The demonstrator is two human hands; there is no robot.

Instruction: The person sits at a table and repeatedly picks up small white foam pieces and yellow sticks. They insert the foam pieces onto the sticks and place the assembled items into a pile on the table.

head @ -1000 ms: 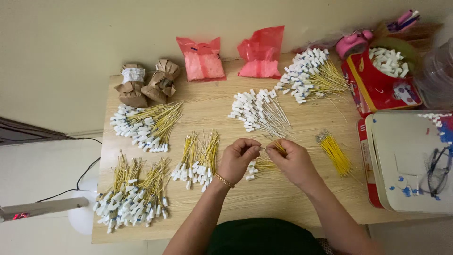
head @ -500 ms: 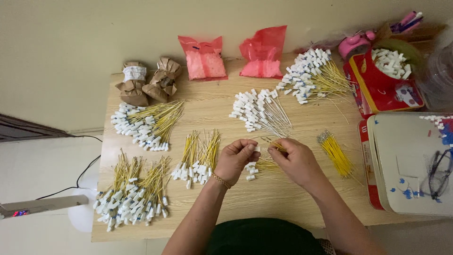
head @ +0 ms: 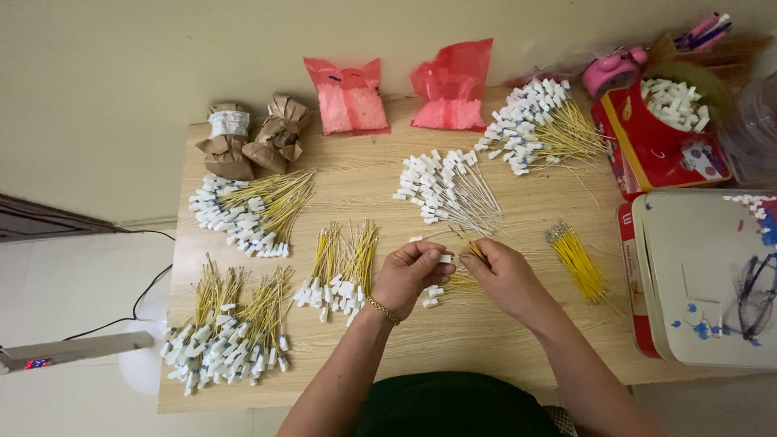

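My left hand (head: 413,273) pinches a small white plastic connector (head: 444,259) at the middle of the wooden table (head: 486,348). My right hand (head: 502,275) is closed on thin yellow wires (head: 476,251), their tips close to the connector. A few loose white connectors (head: 430,293) and more yellow wires lie just under both hands. A bundle of bare yellow wires (head: 576,260) lies to the right of my right hand.
Several heaps of yellow wires with white connectors (head: 257,212) cover the table. Two pink plastic bags (head: 350,97) and two brown paper packets (head: 252,139) stand at the back. A red box of white connectors (head: 665,133) and a white lidded bin (head: 704,275) sit at right.
Both hands stay near the table's middle; the fingers have shifted slightly, bringing the wire tips closer to the connector.
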